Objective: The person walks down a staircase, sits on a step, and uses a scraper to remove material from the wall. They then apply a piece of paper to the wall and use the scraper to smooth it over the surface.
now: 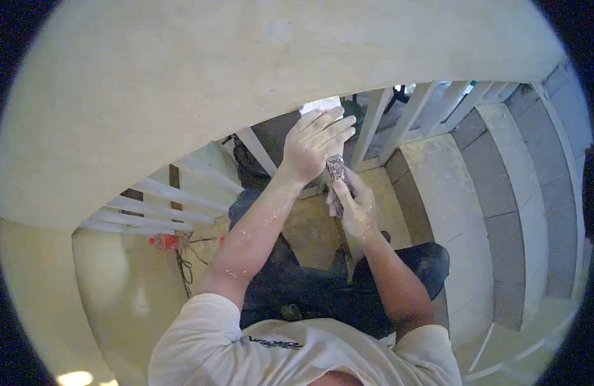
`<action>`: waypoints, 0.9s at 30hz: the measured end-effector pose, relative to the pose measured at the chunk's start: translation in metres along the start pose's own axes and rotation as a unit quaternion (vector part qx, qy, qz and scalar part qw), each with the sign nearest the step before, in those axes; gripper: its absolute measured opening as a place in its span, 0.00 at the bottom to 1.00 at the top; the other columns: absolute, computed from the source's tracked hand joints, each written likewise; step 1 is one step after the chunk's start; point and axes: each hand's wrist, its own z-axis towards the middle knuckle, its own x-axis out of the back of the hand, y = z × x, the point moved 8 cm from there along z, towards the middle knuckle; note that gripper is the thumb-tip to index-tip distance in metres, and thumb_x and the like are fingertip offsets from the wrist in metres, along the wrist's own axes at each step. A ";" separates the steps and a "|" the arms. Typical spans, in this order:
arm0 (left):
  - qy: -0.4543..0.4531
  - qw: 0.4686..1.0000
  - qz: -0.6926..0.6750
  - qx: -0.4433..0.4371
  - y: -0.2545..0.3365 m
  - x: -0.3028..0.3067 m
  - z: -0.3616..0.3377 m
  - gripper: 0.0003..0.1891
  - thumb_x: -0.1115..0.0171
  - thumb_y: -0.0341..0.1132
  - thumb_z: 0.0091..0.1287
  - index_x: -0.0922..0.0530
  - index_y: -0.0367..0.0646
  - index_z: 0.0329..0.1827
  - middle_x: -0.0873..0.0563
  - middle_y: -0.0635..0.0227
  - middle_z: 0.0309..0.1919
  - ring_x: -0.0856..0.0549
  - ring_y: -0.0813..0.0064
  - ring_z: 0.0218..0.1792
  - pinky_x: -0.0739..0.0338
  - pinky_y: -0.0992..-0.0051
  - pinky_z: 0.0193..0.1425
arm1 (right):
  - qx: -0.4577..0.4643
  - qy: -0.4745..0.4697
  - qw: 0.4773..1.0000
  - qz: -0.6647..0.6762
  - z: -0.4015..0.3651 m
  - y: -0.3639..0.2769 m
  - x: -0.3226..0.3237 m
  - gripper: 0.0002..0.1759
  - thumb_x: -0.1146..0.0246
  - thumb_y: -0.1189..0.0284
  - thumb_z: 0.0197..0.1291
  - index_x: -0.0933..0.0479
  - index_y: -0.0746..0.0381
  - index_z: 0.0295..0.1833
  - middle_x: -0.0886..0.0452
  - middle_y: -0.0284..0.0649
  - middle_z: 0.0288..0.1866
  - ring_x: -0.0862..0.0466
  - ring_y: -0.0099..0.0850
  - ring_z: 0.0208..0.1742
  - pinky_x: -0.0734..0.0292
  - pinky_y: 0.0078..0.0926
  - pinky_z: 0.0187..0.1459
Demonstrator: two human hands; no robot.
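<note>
Dust covers my left hand (315, 143), whose fingers are stretched out and slightly apart, pointing up and right, near a pale baluster. Just below and to the right, my right hand (356, 207) is wrapped round a dark, speckled tool handle (336, 168). The upper end of the handle meets the heel of my left hand. What the handle belongs to cannot be made out. Behind my left fingers a white, flat-looking piece (321, 105) shows in part.
A broad curved cream surface (181, 96) spans the top. White balusters (373, 125) stand beneath it. Curved steps (445, 193) with dusty treads rise at the right. At the lower left are a red-labelled bottle (165, 241) and a dark cable (184, 270).
</note>
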 end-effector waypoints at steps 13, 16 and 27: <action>0.054 0.998 -0.020 0.008 -0.008 -0.010 -0.001 0.10 0.42 0.34 0.58 0.15 0.49 0.40 0.13 0.74 0.47 0.17 0.75 0.53 0.25 0.72 0.57 | -0.026 0.087 0.996 0.013 0.006 0.029 0.016 0.20 0.43 0.65 0.69 0.27 0.65 0.60 0.31 0.26 0.20 0.33 0.16 0.18 0.38 0.16 0.19; 0.050 0.999 -0.012 0.000 -0.009 -0.013 0.002 0.10 0.42 0.33 0.58 0.15 0.49 0.41 0.14 0.74 0.48 0.17 0.76 0.53 0.24 0.72 0.56 | -0.001 0.095 0.995 -0.003 0.011 0.023 0.018 0.17 0.43 0.65 0.68 0.25 0.65 0.56 0.31 0.25 0.20 0.34 0.15 0.18 0.38 0.16 0.19; 0.029 0.999 -0.003 -0.017 -0.003 -0.005 0.002 0.12 0.47 0.35 0.61 0.15 0.50 0.41 0.13 0.72 0.47 0.17 0.73 0.52 0.25 0.70 0.56 | 0.045 0.085 0.995 0.007 0.004 0.019 0.011 0.18 0.45 0.63 0.69 0.25 0.68 0.51 0.31 0.28 0.21 0.33 0.14 0.18 0.39 0.14 0.17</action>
